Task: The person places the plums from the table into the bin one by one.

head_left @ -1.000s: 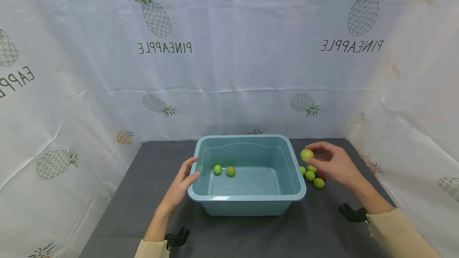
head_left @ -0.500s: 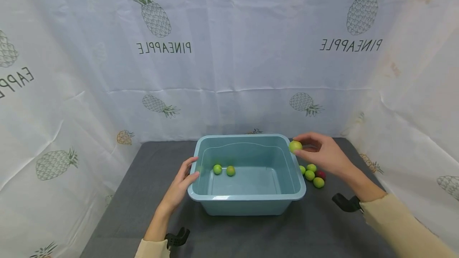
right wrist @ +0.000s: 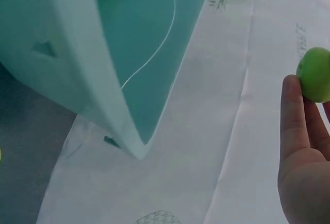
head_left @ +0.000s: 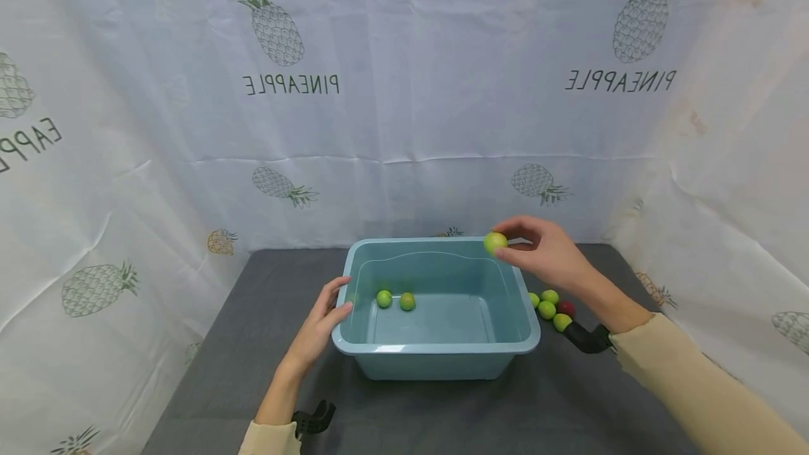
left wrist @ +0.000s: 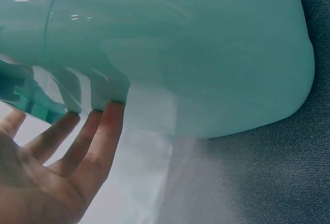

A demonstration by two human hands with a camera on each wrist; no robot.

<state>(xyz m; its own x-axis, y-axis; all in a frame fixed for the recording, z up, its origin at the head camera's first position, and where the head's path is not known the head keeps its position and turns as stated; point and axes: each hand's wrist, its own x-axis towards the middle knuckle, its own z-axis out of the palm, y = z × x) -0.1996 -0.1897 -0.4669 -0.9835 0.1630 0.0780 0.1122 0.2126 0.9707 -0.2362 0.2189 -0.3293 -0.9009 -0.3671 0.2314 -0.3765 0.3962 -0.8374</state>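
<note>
A light-blue plastic basin stands in the middle of the dark table. My left hand grips its left rim; in the left wrist view the fingers touch the outer wall. Up by the basin's back right corner, my right hand pinches a small round green fruit between thumb and fingertips. The right wrist view has this fruit at its right edge, a small dimple showing. Inside the basin, toward the left, lie a green fruit and a more yellowish one.
Right of the basin, on the tabletop, sit several green fruits and a dark red one, close under my right forearm. A white curtain with pineapple prints hangs behind and along both sides. A black camera mount is on my right wrist.
My right hand has carried the green fruit leftward and upward, from above the fruit pile to over the basin's back right part. The left hand stays on the rim.
</note>
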